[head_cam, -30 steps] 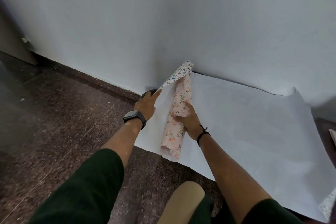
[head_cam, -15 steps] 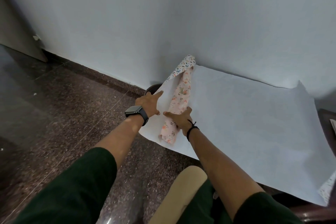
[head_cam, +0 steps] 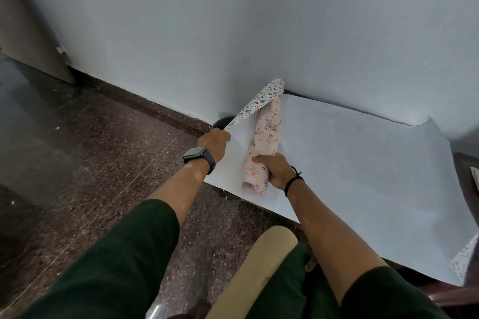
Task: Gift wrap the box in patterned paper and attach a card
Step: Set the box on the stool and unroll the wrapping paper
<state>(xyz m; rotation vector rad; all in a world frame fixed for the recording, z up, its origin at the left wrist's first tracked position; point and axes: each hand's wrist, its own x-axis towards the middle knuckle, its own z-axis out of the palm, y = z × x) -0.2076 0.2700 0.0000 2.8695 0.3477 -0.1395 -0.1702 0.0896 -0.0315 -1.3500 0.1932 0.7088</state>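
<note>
Paper fills our view: a wide sheet (head_cam: 350, 176) lies white side up against the wall (head_cam: 233, 21). Our left hand (head_cam: 213, 145) pinches its curled floral edge (head_cam: 259, 101), and our right hand (head_cam: 276, 169) closes around a pink flowered roll (head_cam: 265, 137) resting on the sheet's left part.

No legible text or labels.

The wrapping paper sheet (head_cam: 350, 179) is lying spread out, white side up, its floral left edge curling upward. A pink floral paper roll (head_cam: 264, 142) is resting on it near that edge.
</note>
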